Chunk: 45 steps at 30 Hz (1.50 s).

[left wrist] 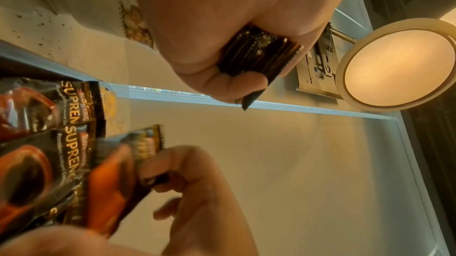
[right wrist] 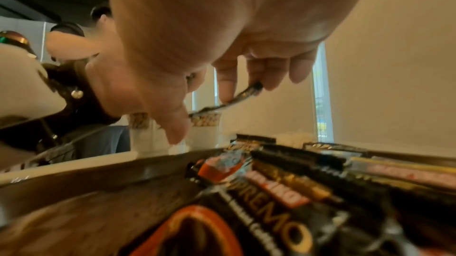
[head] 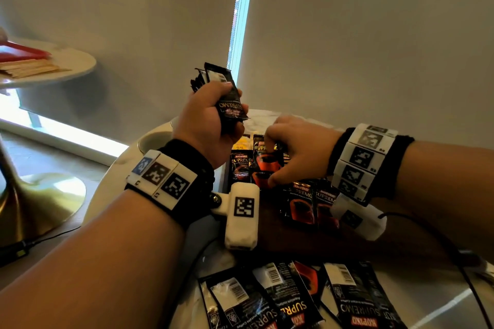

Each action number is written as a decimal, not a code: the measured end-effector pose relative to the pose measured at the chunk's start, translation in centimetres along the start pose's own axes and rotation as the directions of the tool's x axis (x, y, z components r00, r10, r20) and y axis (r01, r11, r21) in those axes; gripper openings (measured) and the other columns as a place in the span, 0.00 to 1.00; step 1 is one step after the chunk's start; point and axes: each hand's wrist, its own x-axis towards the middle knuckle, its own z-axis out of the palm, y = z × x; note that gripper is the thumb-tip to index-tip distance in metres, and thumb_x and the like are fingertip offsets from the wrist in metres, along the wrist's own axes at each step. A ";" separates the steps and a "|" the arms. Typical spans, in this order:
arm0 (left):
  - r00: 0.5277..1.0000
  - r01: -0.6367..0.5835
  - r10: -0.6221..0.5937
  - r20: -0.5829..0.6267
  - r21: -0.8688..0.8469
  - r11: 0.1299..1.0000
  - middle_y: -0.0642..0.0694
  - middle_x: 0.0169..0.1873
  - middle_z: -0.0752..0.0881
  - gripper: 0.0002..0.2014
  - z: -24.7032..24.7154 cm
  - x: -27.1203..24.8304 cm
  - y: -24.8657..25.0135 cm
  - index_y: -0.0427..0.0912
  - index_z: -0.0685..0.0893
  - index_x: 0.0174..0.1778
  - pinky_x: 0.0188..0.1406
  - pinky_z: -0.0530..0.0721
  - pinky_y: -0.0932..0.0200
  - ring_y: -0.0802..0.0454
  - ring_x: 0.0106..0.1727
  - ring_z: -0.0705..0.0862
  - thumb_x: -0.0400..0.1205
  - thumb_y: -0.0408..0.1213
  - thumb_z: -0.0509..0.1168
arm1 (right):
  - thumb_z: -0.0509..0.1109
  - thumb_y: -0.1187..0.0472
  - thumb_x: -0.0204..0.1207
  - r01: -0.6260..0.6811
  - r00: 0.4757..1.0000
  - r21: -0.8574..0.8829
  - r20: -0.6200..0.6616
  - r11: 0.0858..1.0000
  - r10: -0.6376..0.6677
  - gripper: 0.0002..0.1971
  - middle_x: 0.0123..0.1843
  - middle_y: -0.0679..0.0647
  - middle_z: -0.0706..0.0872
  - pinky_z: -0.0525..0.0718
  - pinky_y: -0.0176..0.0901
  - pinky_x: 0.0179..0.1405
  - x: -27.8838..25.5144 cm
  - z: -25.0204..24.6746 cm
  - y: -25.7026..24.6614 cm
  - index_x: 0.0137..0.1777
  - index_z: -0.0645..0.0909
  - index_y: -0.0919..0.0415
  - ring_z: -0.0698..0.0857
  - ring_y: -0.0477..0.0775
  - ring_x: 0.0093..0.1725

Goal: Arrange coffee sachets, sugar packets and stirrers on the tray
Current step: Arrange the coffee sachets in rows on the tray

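Head view: your left hand [head: 211,125] grips a stack of coffee sachets [head: 224,93] upright above the table, while your right hand [head: 291,152], the nearer one, pinches a single sachet [head: 263,160] low over the dark wooden tray [head: 272,222]. Sachets already on the tray [head: 310,205] lie side by side, long axes running away from you, so the next one likely joins that row. More sachets [head: 291,299] wait on the table nearest you; wooden stirrers [head: 32,68] sit well apart on a side table.

Left wrist view: fingers [left wrist: 222,82] curl round the stack's serrated ends [left wrist: 261,53].

Right wrist view: fingertips [right wrist: 224,84] pinch the sachet's edge [right wrist: 229,100] above the tray's rim [right wrist: 123,170].
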 end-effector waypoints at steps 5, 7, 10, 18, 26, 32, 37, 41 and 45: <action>0.999 0.006 -0.007 0.040 0.036 0.999 0.44 0.42 0.84 0.18 0.3 -0.3 -0.3 0.35 0.77 0.70 0.19 0.76 0.62 0.52 0.35 0.85 0.86 0.38 0.63 | 0.83 0.35 0.59 0.035 0.995 -0.108 0.095 0.994 -0.024 0.30 0.58 0.44 0.73 0.86 0.52 0.57 2.0 1.4 -1.7 0.58 0.79 0.45 0.75 0.48 0.58; 0.999 0.005 -0.006 0.038 0.029 1.000 0.44 0.42 0.84 0.20 0.4 -0.2 -0.3 0.34 0.76 0.73 0.19 0.76 0.63 0.52 0.34 0.85 0.85 0.37 0.63 | 0.83 0.35 0.58 0.045 0.994 -0.114 0.104 0.992 -0.033 0.30 0.58 0.45 0.74 0.86 0.52 0.57 2.7 1.7 -2.1 0.58 0.80 0.45 0.75 0.49 0.58; 1.000 -0.009 0.008 0.011 0.032 0.999 0.43 0.44 0.84 0.24 0.3 -0.2 -0.3 0.31 0.74 0.76 0.19 0.77 0.62 0.51 0.35 0.86 0.85 0.37 0.64 | 0.83 0.34 0.56 0.045 0.990 -0.110 0.140 0.993 -0.029 0.29 0.56 0.44 0.75 0.88 0.54 0.54 3.5 2.1 -2.5 0.54 0.80 0.43 0.77 0.50 0.56; 1.000 0.006 -0.006 0.002 0.040 0.999 0.42 0.45 0.85 0.24 0.2 0.0 -0.4 0.30 0.75 0.76 0.19 0.77 0.62 0.51 0.36 0.87 0.85 0.38 0.65 | 0.84 0.37 0.59 0.073 0.983 -0.083 0.174 0.994 -0.057 0.25 0.54 0.44 0.75 0.86 0.56 0.55 3.9 2.7 -2.8 0.50 0.78 0.42 0.77 0.50 0.54; 0.999 0.037 -0.038 0.025 0.058 0.998 0.43 0.42 0.84 0.15 0.0 0.1 -0.4 0.34 0.79 0.64 0.18 0.76 0.62 0.52 0.35 0.85 0.86 0.39 0.65 | 0.79 0.31 0.58 0.071 0.986 -0.067 0.159 0.995 -0.060 0.24 0.53 0.41 0.73 0.85 0.57 0.57 3.7 2.8 -2.6 0.49 0.77 0.38 0.75 0.49 0.56; 0.998 0.054 -0.056 0.035 0.042 0.998 0.43 0.42 0.82 0.15 0.1 0.1 -0.4 0.34 0.79 0.65 0.17 0.76 0.63 0.53 0.33 0.85 0.87 0.39 0.64 | 0.77 0.33 0.64 0.056 0.993 -0.059 0.105 0.997 -0.050 0.25 0.61 0.45 0.74 0.81 0.57 0.64 3.1 1.9 -2.2 0.59 0.83 0.42 0.71 0.50 0.65; 0.993 0.090 -0.094 0.074 0.047 0.995 0.38 0.39 0.86 0.19 0.0 -0.2 -0.5 0.29 0.78 0.70 0.22 0.84 0.59 0.48 0.35 0.89 0.88 0.39 0.63 | 0.79 0.36 0.65 0.002 0.998 -0.016 0.068 1.000 0.000 0.23 0.64 0.45 0.73 0.81 0.57 0.66 2.6 0.9 -0.8 0.58 0.82 0.40 0.70 0.48 0.66; 0.993 0.082 -0.088 0.082 0.072 0.994 0.36 0.47 0.86 0.20 0.0 0.0 -0.7 0.28 0.77 0.71 0.32 0.90 0.51 0.45 0.45 0.92 0.88 0.39 0.64 | 0.79 0.37 0.67 -0.034 0.998 0.023 0.059 0.999 0.033 0.20 0.65 0.45 0.73 0.81 0.53 0.66 1.7 0.5 0.0 0.56 0.80 0.39 0.72 0.47 0.64; 0.990 0.099 -0.111 0.086 0.133 0.986 0.35 0.49 0.86 0.17 -0.2 0.2 -1.0 0.33 0.79 0.68 0.40 0.92 0.47 0.45 0.46 0.91 0.88 0.41 0.64 | 0.79 0.42 0.71 -0.042 0.999 0.052 -0.013 0.998 0.042 0.18 0.65 0.45 0.75 0.77 0.44 0.60 1.0 0.0 0.6 0.57 0.79 0.41 0.74 0.47 0.61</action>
